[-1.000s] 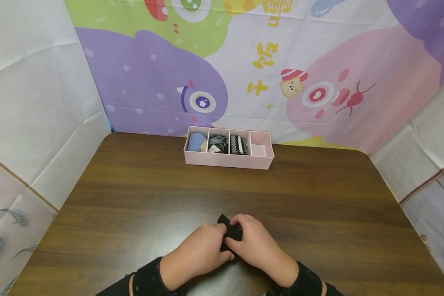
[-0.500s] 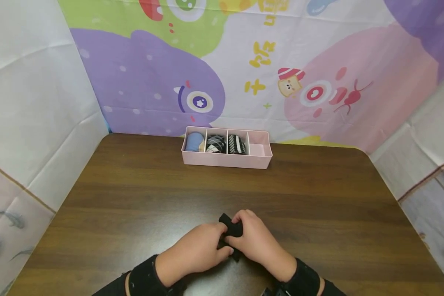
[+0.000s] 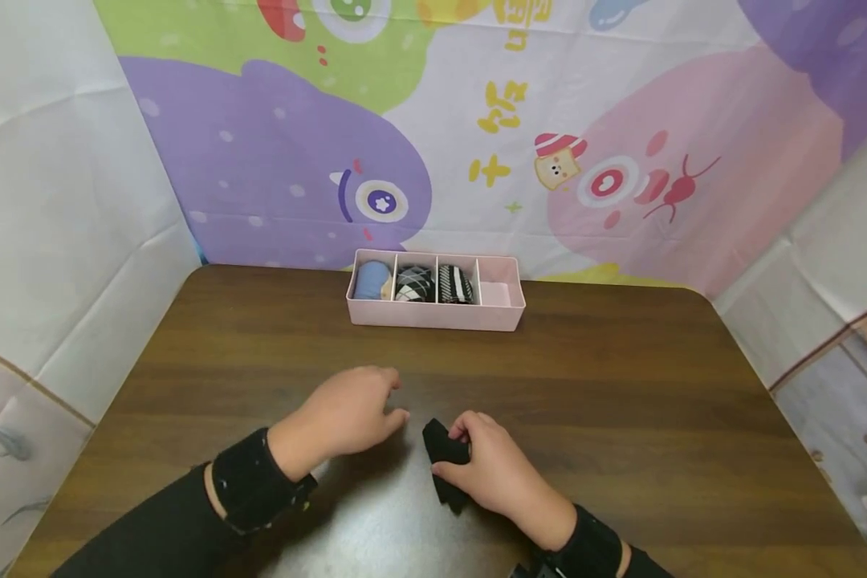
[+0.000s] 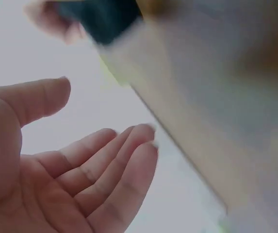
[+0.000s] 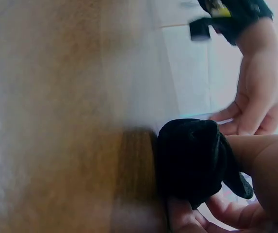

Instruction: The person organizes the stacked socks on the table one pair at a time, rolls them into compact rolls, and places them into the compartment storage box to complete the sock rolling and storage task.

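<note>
A black sock [image 3: 441,441], rolled into a small bundle with a loose end, lies at the table's near middle. My right hand [image 3: 498,474] pinches it from the right, thumb on the near side and fingers over the top. In the right wrist view the dark bundle [image 5: 189,160] fills the grip, close against the table. My left hand [image 3: 343,413] is apart from it, above the table to the left, holding nothing. Its fingers [image 4: 122,170] are loosely bent with the thumb spread away in the left wrist view.
A pink divided box [image 3: 433,315] stands at the table's back edge. From the left it holds a blue sock [image 3: 370,281], a checked sock [image 3: 413,285] and a striped sock [image 3: 455,285]; its rightmost compartment [image 3: 500,294] is bare. A cartoon-printed cloth [image 3: 282,152] hangs behind.
My left hand has let go of the black sock and moved left and away from me. The right hand keeps its hold at nearly the same spot. The head view has shifted slightly.
</note>
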A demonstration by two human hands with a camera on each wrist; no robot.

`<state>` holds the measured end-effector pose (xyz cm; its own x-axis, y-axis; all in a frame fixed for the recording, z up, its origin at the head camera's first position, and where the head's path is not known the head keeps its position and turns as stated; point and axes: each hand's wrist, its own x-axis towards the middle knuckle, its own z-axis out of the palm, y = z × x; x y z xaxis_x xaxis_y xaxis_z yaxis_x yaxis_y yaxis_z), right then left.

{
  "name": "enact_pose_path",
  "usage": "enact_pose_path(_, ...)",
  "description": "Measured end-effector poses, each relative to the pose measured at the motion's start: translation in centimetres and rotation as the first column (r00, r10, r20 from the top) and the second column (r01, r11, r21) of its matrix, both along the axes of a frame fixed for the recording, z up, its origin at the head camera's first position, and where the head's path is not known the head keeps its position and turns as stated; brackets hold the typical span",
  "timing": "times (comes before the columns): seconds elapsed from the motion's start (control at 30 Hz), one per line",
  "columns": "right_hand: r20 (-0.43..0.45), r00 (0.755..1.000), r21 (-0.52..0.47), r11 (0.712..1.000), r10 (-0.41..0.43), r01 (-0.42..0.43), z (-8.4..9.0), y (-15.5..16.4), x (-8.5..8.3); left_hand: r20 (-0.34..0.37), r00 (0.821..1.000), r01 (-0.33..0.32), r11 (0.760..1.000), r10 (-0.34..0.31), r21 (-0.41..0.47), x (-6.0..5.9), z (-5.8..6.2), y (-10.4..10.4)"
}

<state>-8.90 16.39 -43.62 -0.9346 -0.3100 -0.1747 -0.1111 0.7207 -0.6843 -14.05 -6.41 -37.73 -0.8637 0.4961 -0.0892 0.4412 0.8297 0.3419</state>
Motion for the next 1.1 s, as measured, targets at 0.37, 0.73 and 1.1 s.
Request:
enact_pose_path(0.37, 0.015, 1.0, -0.002, 1.0, -0.003, 0.003, -0.1, -0.1, 0.0, -0.125, 0.948, -0.28, 0.954, 0.292, 0.102, -12.1, 3.1, -3.9)
enact_pose_path(0.73, 0.035, 0.999, -0.009, 1.0, -0.01, 0.011, 0.0, -0.2, 0.2, 0.01, 0.913, -0.409, 0.912, 0.409, 0.033, -17.1, 0.5, -4.4)
enact_pose_path(1.1, 0.015, 1.0, -0.005, 1.0, 0.01, -0.01, 0.0, 0.0, 0.1, -0.006, 0.939, -0.344, 0.939, 0.344, -0.004, -18.4, -0.8, -3.4)
